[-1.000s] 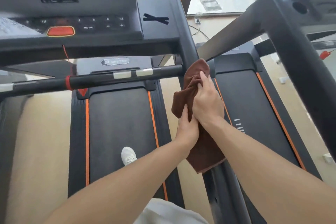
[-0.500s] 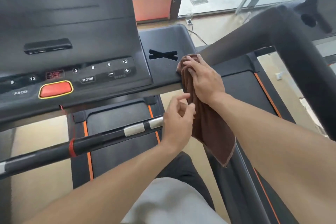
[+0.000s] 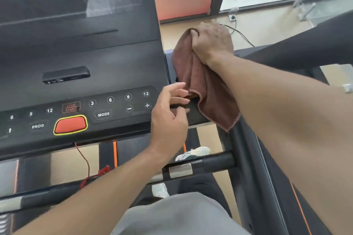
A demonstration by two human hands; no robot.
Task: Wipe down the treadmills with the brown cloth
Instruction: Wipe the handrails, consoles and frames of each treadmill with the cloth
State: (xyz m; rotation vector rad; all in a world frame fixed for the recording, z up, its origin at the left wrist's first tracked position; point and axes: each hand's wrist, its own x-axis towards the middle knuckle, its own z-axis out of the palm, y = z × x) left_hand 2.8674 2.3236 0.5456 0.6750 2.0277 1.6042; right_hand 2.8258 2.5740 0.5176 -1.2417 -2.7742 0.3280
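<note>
Two hands share this job, and each has its own part. My right hand [image 3: 211,43] is bunched over the top of the brown cloth [image 3: 202,82], fingers curled round a gathered fold, so I can bear down on it from above. The cloth lies on the side wing of the console [image 3: 193,113], just to the right of the button panel [image 3: 107,109], with its upper part balled under my palm and the rest trailing down toward me. One stitched corner hangs off the front edge of the wing, in the air above the frame.

I hold it bunched and not flat because a wad gives me something firm to push; a flat sheet would slide under my palm.

My left hand [image 3: 170,114] is near the cloth's lower left fold, fingers spread and loosely bent, clamped on nothing. The fingertips [image 3: 184,94] lie right at the hem; whether they touch it I cannot tell. I judge it is there to steady or straighten the loose end so it does not drag across the speed buttons or the red stop button [image 3: 70,124], which sit just beside my knuckles.

Below, the handlebar [image 3: 208,162] crosses in front of me and my shoe [image 3: 193,153] shows on the belt, so I am standing on the treadmill I am cleaning. The second treadmill [image 3: 305,49] is to my right, and I judge that it is still to be done.
</note>
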